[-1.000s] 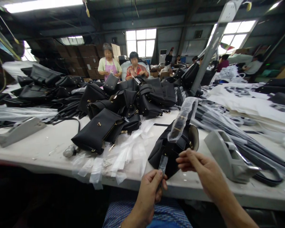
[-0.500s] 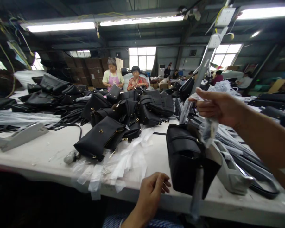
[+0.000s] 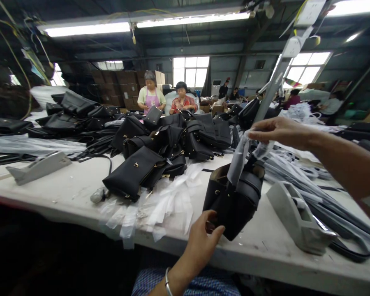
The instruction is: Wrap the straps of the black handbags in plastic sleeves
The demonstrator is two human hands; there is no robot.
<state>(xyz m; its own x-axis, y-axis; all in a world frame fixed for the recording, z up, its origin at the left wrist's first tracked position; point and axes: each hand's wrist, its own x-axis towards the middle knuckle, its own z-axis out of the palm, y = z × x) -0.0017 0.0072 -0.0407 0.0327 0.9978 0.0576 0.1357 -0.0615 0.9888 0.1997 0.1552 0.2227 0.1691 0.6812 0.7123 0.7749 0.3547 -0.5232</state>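
A black handbag (image 3: pixel 231 209) hangs tilted over the front of the white table, its top gaping. My right hand (image 3: pixel 273 130) is closed on the bag's handle, which is wrapped in clear plastic film (image 3: pixel 238 162). At the bag's lower left corner, my left hand (image 3: pixel 203 234) has its thumb and fingers apart; it is at or against the bag's side, and whether it presses on it I cannot tell. Another black bag (image 3: pixel 135 169) with gold fittings lies flat to the left, beside loose strips of white film (image 3: pixel 172 203).
A grey tape dispenser (image 3: pixel 299 218) stands right of the bag; another dispenser (image 3: pixel 40 167) sits at the left. Black bags (image 3: pixel 200 135) are heaped behind. Film-wrapped straps (image 3: pixel 314 201) cover the right side. A metal post (image 3: pixel 274 82) rises there. Two people (image 3: pixel 151 96) work across the table.
The handbag has swung round and leftward under my right hand, showing another side. My left hand has moved up to the bag and its fingers have spread. The view has shifted slightly.
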